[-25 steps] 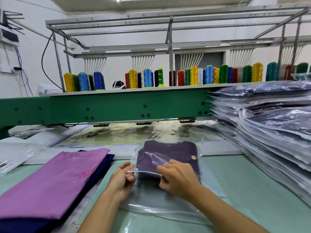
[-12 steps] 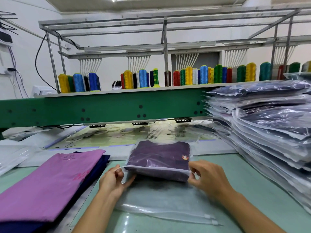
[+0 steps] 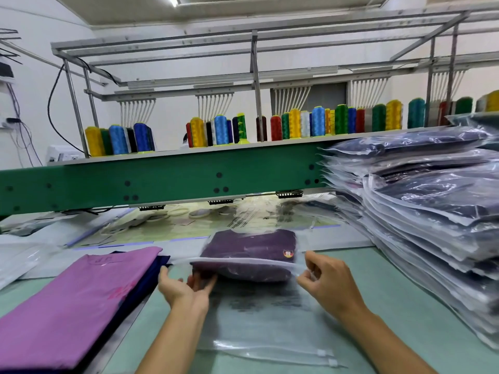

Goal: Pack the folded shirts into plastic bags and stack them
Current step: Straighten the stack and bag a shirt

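Note:
A folded dark purple shirt with a small crest lies inside a clear zip bag [image 3: 251, 252] at the middle of the table. My left hand [image 3: 186, 288] is at the bag's near left corner, fingers under the packed shirt's edge. My right hand [image 3: 326, 283] pinches the zip strip at the bag's right end. Under both hands lie empty clear zip bags [image 3: 272, 338]. A tall stack of bagged dark shirts [image 3: 426, 217] stands on the right. Folded shirts, a pink one [image 3: 78, 300] on top of navy ones, lie on the left.
A green machine beam [image 3: 172, 182] crosses the table just behind the bag, with coloured thread cones [image 3: 297, 125] on the shelf above it. More clear bags [image 3: 19, 257] lie at the far left. The pale green tabletop [image 3: 378, 298] shows between my right arm and the stack.
My right hand slid along the bag's zip strip from the middle to the right end. My left hand stayed at the left corner and moved under the bag's edge.

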Demonstrator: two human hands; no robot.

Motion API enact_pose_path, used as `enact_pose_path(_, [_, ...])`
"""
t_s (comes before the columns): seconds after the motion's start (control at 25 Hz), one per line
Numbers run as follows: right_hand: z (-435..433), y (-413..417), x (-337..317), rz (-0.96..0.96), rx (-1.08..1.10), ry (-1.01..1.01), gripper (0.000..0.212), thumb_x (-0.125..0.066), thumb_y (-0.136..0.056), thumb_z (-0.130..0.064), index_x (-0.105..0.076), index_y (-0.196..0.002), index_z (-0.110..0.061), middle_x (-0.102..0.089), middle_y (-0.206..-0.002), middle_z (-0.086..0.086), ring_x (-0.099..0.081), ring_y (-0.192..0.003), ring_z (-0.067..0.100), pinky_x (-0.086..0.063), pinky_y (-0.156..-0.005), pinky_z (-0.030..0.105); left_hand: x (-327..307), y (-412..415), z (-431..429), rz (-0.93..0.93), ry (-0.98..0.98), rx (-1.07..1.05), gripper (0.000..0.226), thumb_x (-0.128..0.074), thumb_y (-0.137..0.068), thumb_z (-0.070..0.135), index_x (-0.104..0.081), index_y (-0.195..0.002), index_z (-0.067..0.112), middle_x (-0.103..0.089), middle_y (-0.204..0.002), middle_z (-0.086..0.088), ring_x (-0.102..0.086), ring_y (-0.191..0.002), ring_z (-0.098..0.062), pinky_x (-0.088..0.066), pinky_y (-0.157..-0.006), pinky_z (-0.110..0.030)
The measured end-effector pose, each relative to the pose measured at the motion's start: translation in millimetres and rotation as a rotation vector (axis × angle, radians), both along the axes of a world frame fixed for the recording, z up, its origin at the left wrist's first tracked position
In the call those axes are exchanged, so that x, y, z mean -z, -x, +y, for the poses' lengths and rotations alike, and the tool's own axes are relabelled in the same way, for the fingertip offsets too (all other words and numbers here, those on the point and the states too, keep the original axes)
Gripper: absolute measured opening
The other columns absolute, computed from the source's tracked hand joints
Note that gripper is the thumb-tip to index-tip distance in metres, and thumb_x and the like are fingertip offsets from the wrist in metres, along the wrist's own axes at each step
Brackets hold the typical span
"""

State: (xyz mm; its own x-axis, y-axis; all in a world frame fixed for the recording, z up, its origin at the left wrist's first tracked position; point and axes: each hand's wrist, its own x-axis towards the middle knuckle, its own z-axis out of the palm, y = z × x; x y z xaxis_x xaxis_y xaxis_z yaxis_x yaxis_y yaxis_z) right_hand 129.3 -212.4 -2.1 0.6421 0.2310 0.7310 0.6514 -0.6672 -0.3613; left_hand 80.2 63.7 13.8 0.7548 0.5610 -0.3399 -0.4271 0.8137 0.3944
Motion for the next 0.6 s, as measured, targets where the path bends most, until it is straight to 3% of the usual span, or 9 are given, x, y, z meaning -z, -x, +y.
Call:
enact_pose_path(0.04, [2.0, 0.6, 0.2, -0.003, -0.031, -0.021, 0.038, -0.065, -0.070, -0.012, -0.030, -0.065, -0.023, -0.030, -0.054, -0.005, -0.027, -0.052, 0.013, -0.032, -0.049, 0.028, -0.5, -1.6, -12.7, 0.023, -0.039, 0.057, 0.075, -0.062, -0.090, 0.056, -0.041, -0.146, 0.012, -0.056, -0.126, -0.014, -0.060, -0.108, -0.029, -0.042, -0.099, -0.073])
enact_pose_path(0.12, [8.0, 3.3, 1.7, -0.012, -0.110, -0.031, 0.036, -0.063, -0.071, -0.012, -0.030, -0.065, -0.024, -0.031, -0.055, -0.006, -0.030, -0.052, 0.011, -0.028, -0.049, 0.022, -4.6, -6.6, -47.1, 0.104, -0.177, 0.214, 0.077, -0.075, -0.081, 0.053, -0.047, -0.141, 0.014, -0.060, -0.130, -0.016, -0.060, -0.116, -0.041, -0.044, -0.092, -0.076])
enact_pose_path(0.24, [14.8, 7.2, 2.7, 0.009, -0.135, 0.015, 0.019, -0.060, -0.072, -0.022, -0.042, -0.069, -0.019, -0.039, -0.058, -0.005, -0.036, -0.056, 0.014, -0.038, -0.052, 0.029, -1.9, -34.2, -81.5, 0.327, -0.355, 0.145, 0.063, -0.072, -0.084, 0.008, -0.039, -0.138, 0.010, -0.057, -0.127, -0.021, -0.061, -0.107, -0.045, -0.052, -0.078, -0.074])
enact_pose_path(0.32, [13.8, 9.4, 4.5, 0.023, -0.138, 0.043, 0.017, -0.056, -0.072, -0.033, -0.042, -0.072, -0.022, -0.041, -0.061, -0.007, -0.041, -0.062, 0.011, -0.039, -0.058, 0.028, -5.5, -46.3, -90.1, 0.418, -0.470, 0.006, 0.064, -0.052, -0.086, -0.005, -0.033, -0.145, 0.011, -0.058, -0.131, -0.022, -0.063, -0.106, -0.042, -0.055, -0.088, -0.060])
enact_pose_path(0.4, [13.0, 10.8, 4.7, 0.076, -0.202, -0.007, 0.016, -0.053, -0.077, -0.039, -0.043, -0.073, -0.028, -0.045, -0.064, -0.011, -0.044, -0.072, 0.007, -0.039, -0.067, 0.026, -11.5, -52.0, -88.9, 0.490, -0.638, -0.084, 0.068, -0.047, -0.089, -0.004, -0.029, -0.152, 0.016, -0.058, -0.136, -0.019, -0.062, -0.111, -0.041, -0.051, -0.097, -0.044])
enact_pose_path(0.6, [25.6, -20.0, -19.3, 0.163, -0.015, -0.363, 0.010, -0.058, -0.091, -0.028, -0.057, -0.081, -0.030, -0.057, -0.086, -0.013, -0.051, -0.088, 0.011, -0.044, -0.079, 0.029, -63.6, -64.5, -76.0, 0.444, -0.940, -0.137, 0.051, -0.053, -0.092, -0.002, -0.053, -0.137, 0.022, -0.067, -0.120, -0.010, -0.063, -0.101, -0.035, -0.053, -0.095, -0.043])
